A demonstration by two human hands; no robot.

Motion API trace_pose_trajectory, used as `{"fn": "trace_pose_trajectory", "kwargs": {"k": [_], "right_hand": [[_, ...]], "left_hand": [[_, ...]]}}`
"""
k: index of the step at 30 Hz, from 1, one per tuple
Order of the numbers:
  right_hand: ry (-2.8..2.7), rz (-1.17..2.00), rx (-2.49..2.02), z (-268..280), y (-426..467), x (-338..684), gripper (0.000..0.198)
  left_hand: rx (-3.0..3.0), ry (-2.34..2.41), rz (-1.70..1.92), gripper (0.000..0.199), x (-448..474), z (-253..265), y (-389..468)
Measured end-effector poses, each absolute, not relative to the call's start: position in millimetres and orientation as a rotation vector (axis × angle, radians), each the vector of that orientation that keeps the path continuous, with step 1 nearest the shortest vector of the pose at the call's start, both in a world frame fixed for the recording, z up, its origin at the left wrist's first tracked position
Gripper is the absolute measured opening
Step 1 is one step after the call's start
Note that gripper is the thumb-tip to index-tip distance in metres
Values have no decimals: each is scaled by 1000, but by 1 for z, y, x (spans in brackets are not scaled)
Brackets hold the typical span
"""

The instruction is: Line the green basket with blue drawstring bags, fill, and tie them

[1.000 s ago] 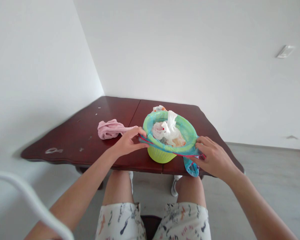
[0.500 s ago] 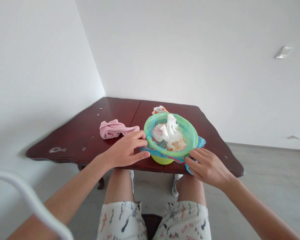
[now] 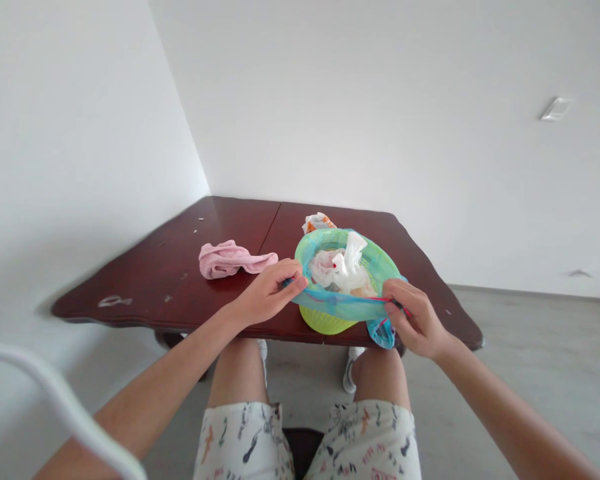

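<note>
So the little green basket point(image 3: 325, 321) sits right at the near edge of the dark wood table point(image 3: 180, 280), lined with a blue bag point(image 3: 340, 305) full of crumpled white plastic point(image 3: 347, 263). Left hand point(image 3: 270, 293) pinches the bag's rim on the left side, right hand point(image 3: 415, 317) pinches the rim and its red drawstring point(image 3: 347, 299) on the right. A pink cloth point(image 3: 227, 259) lies just left of the basket, with bare tabletop beyond it toward the wall corner.
</note>
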State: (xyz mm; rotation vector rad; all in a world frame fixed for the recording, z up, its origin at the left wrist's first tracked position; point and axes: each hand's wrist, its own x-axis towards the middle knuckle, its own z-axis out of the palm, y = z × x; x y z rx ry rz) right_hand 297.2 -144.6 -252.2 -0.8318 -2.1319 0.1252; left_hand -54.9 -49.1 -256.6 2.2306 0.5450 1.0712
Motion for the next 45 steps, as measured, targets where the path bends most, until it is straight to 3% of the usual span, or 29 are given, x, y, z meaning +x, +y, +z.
{"fn": "trace_pose_trajectory", "kwargs": {"k": [7, 15, 20, 25, 35, 40, 45], "right_hand": [[-2044, -201, -1009, -261, -130, 318, 29], [-1946, -202, -1163, -277, -108, 364, 19], [-1917, -40, -1251, -286, -101, 376, 22], [-1772, 45, -1334, -282, -97, 377, 42], [-1238, 456, -1188, -271, -76, 356, 60], [-1151, 655, -1174, -265, -42, 348, 64], [-1056, 756, -1155, -248, -15, 349, 50]], "left_hand": [[2272, 546, 1224, 62, -69, -253, -30], [2147, 823, 1272, 81, -96, -279, 17], [2406, 845, 1231, 72, -107, -276, 37], [2897, 903, 1029, 32, -110, -252, 56], [2689, 921, 1355, 38, -80, -231, 78], [2639, 945, 1237, 45, -50, -220, 107], [2646, 1006, 1199, 47, -36, -205, 129]]}}
